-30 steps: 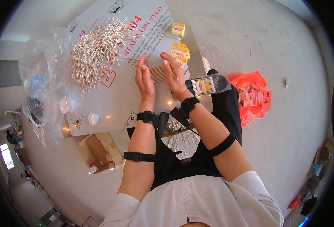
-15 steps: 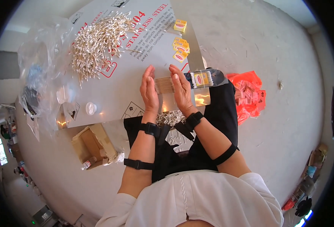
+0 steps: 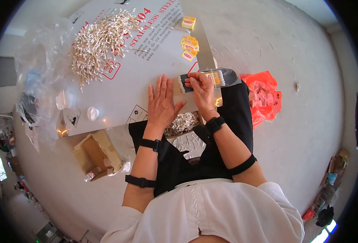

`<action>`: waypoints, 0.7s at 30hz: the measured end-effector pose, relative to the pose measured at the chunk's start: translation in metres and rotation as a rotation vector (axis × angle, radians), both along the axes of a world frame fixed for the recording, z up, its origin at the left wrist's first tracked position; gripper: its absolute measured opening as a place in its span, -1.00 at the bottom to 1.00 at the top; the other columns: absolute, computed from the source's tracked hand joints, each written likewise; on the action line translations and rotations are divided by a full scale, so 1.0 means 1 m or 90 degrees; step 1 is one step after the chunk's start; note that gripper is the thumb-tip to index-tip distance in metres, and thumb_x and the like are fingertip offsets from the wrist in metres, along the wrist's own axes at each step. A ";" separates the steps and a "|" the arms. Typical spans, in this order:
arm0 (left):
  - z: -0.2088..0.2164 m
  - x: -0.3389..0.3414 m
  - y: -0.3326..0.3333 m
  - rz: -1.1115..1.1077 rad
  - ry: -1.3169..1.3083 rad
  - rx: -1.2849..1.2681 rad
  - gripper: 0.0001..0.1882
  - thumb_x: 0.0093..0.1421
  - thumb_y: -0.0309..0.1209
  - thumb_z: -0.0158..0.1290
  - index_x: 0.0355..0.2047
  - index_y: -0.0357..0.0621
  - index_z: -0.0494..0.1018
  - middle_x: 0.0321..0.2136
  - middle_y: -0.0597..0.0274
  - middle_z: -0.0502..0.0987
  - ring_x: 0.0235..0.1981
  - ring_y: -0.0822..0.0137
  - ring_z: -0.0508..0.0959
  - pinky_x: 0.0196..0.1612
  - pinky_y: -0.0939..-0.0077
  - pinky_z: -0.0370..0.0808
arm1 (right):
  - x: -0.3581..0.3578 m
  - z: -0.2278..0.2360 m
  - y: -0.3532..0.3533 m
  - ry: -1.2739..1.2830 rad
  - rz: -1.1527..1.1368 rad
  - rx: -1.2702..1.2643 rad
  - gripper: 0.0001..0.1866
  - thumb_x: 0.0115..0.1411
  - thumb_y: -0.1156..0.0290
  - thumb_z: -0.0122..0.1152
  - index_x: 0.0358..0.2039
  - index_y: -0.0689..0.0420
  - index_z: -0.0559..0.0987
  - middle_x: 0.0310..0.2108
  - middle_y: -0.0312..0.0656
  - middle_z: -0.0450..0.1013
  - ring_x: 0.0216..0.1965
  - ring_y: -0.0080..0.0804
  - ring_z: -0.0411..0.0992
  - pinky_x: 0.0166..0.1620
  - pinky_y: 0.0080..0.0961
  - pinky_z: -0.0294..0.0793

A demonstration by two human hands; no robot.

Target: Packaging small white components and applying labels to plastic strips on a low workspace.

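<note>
My left hand [image 3: 161,103] lies flat with its fingers stretched, beside the left end of a row of cotton swabs [image 3: 178,86] on the steel-topped table [image 3: 126,91]. Over the row's right end my right hand [image 3: 203,94] is closed, thumb and fingertips together; what they pinch is hidden. Under its fingers is a dark flat piece [image 3: 184,82], partly covered. Just right of that hand, a clear pack of cotton swabs with a yellow card [image 3: 216,78] lies on a dark, rounded support [image 3: 230,77] at the table's edge.
A big heap of loose swabs [image 3: 98,44] lies at the far left, with yellow cards [image 3: 189,44] at the far right. Clear plastic bags [image 3: 41,73] and a small white cup [image 3: 92,113] are on the left. A cardboard box [image 3: 98,156] and a red bag [image 3: 264,97] stand below table level.
My left hand has turned from upright on its edge to palm down. My right hand has moved slightly right and its fingers have closed. The swab row now lies between them, nearer the dark piece.
</note>
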State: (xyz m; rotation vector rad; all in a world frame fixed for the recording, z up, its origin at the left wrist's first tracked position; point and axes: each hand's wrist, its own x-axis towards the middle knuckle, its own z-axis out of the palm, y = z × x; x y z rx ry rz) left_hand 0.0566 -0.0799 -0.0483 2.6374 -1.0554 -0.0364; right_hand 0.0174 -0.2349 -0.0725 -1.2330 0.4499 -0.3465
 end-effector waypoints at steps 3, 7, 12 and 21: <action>0.000 -0.002 -0.001 0.008 0.011 0.011 -0.08 0.14 0.02 0.08 0.33 -0.25 -0.02 0.36 0.00 -0.03 0.40 0.08 -0.06 0.37 -0.03 -0.17 | -0.002 0.001 0.001 0.041 0.009 -0.083 -0.71 0.35 0.42 -0.01 -0.01 0.34 0.45 -0.08 -0.10 0.45 -0.03 -0.43 0.44 0.08 -0.51 0.43; 0.000 -0.003 -0.006 0.025 0.020 -0.007 -0.08 0.16 0.01 0.07 0.33 -0.26 -0.05 0.37 0.00 -0.06 0.40 0.09 -0.09 0.37 -0.04 -0.19 | 0.005 0.002 0.009 -0.075 -0.034 -0.072 -0.62 0.38 0.36 -0.06 0.10 0.33 0.39 0.07 -0.10 0.37 0.13 -0.40 0.33 0.20 -0.49 0.31; -0.002 -0.004 -0.008 0.033 0.013 -0.002 -0.11 0.14 -0.02 0.10 0.31 -0.28 0.02 0.35 -0.05 -0.01 0.40 0.07 -0.06 0.37 -0.04 -0.16 | 0.016 0.002 0.021 -0.102 -0.060 -0.020 -0.54 0.41 0.27 -0.13 0.19 0.31 0.32 0.20 -0.10 0.27 0.24 -0.38 0.21 0.30 -0.44 0.17; -0.010 0.019 -0.012 0.142 0.220 -0.579 -0.35 0.40 -0.14 -0.24 0.33 -0.32 -0.05 0.36 -0.09 -0.06 0.39 0.07 -0.05 0.37 0.19 -0.08 | 0.020 0.003 0.027 -0.098 -0.072 -0.014 -0.53 0.41 0.25 -0.13 0.18 0.32 0.32 0.22 -0.11 0.24 0.25 -0.39 0.19 0.31 -0.45 0.14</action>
